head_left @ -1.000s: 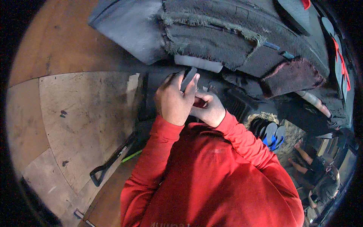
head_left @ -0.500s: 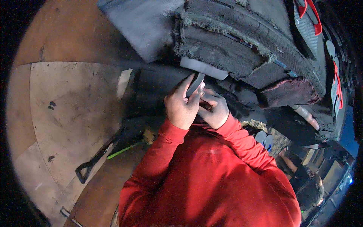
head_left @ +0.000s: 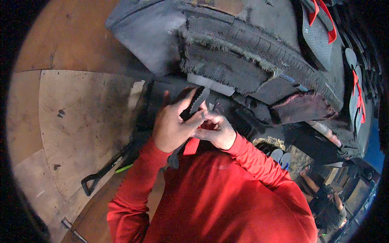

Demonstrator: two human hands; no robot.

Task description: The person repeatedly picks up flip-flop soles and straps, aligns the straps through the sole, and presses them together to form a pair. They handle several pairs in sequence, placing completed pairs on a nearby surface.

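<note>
My left hand (head_left: 173,128) is wrapped round a dark grey flip-flop (head_left: 197,102), whose ridged edge stands tilted up between thumb and fingers. Below the hands hangs the flip-flop's red strap (head_left: 191,146), close to my red top. Fingers of my right hand (head_left: 219,132) are closed in a pinch at the flip-flop's underside, beside the left thumb; a bit of red shows there, so they seem to grip the strap, partly hidden. Just beyond the hands lies a pale grey cylinder (head_left: 210,84) under a worn bench edge (head_left: 231,56) covered in frayed dark fabric.
Grey flip-flops with red straps (head_left: 318,38) (head_left: 356,97) rest on the bench at the right. Grey soles (head_left: 279,157) stand below it. Wooden panels (head_left: 85,121) and a black handle (head_left: 91,182) are at the left. Another person (head_left: 330,204) is at the lower right.
Both hands have come down and left, nearer my body, away from the pale cylinder. The flip-flop has turned, so its ridged edge and red strap now show.
</note>
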